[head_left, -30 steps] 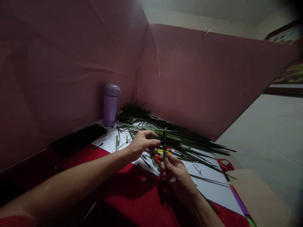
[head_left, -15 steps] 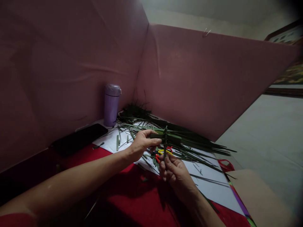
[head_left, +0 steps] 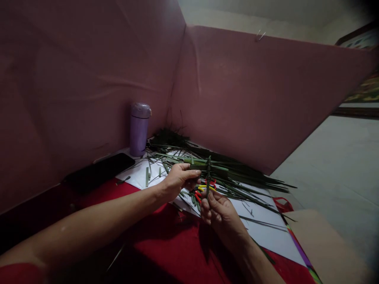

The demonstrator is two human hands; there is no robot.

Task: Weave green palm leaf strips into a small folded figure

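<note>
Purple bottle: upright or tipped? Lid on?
Upright, lid on. The bottle stands on its base, and the lid sits on top above a dark seam. Fill level: cannot tell.

From the middle, a purple bottle (head_left: 139, 134) stands at nine o'clock. Near it lies a flat black thing (head_left: 109, 167). Pink walls (head_left: 233, 86) stand at ten and one o'clock. A framed picture (head_left: 367, 88) is at half past two, a red loop (head_left: 288, 206) at four, red cloth (head_left: 166, 256) at six.

Red cloth (head_left: 168, 246) bears a white sheet (head_left: 262, 241) strewn with green leaves (head_left: 251, 176), a lilac tumbler (head_left: 138, 135) near the far corner, a black slab (head_left: 102, 169) along the left edge.
</note>
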